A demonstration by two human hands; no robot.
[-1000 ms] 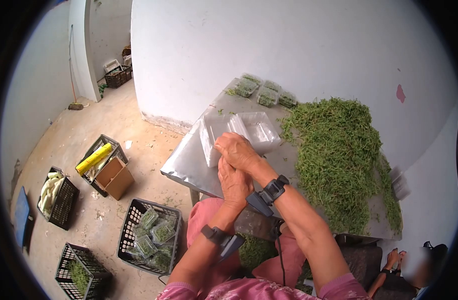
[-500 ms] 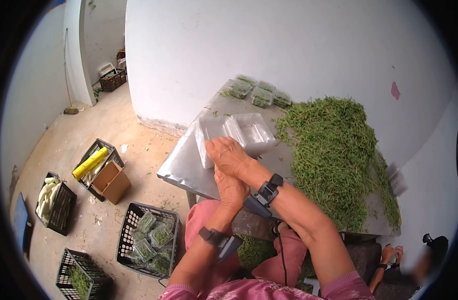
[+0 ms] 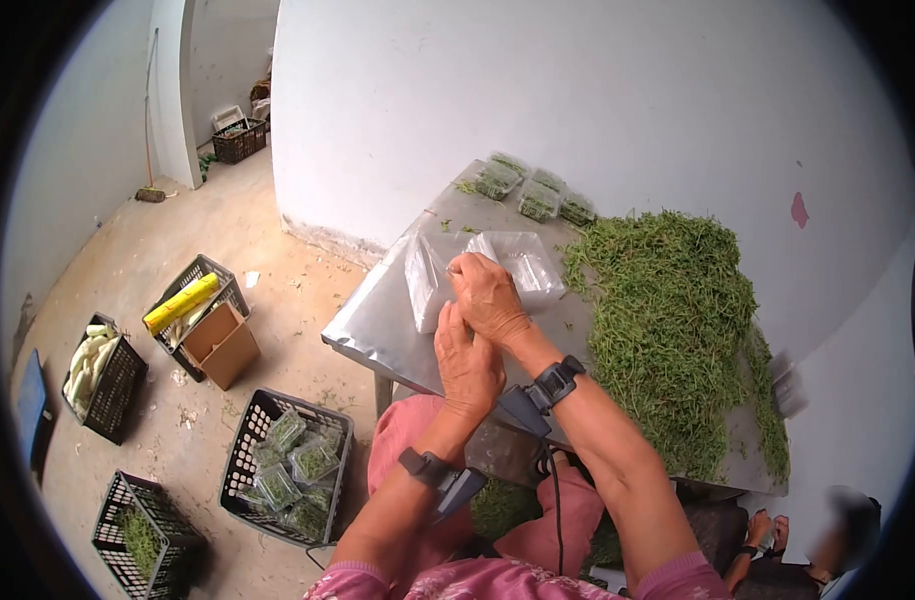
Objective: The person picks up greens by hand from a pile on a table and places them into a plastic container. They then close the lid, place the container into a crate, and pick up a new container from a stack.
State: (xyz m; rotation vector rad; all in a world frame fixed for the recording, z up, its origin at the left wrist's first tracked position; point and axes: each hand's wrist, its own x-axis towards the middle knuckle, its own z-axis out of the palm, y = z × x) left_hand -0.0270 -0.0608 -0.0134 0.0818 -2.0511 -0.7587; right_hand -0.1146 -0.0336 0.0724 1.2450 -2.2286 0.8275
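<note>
My right hand [image 3: 488, 298] is closed, its bent fingertips pinching the edge of a clear plastic container [image 3: 430, 285] on the metal table [image 3: 373, 325]. Just below it, my left hand [image 3: 470, 368] has its fingers bent together at the container's near side, close to my right wrist; whatever they hold is hidden. A second clear container [image 3: 536, 272] stands to the right, with no greens visible inside. A big heap of cut greens [image 3: 668, 340] covers the table's right part. Several filled clear boxes [image 3: 540, 200] stand at the back edge.
On the floor at left are a black crate [image 3: 236, 468] of packed greens, a crate [image 3: 106, 402] of pale long vegetables, a crate with a yellow roll [image 3: 183, 303] and cardboard box [image 3: 223, 350], and a crate [image 3: 158, 508] with loose greens. A person's hands [image 3: 768, 530] show at lower right.
The camera view has shifted slightly. My right hand has drawn its fingertips up at the container's rim, and my left hand's fingers now show more fully beneath it.
</note>
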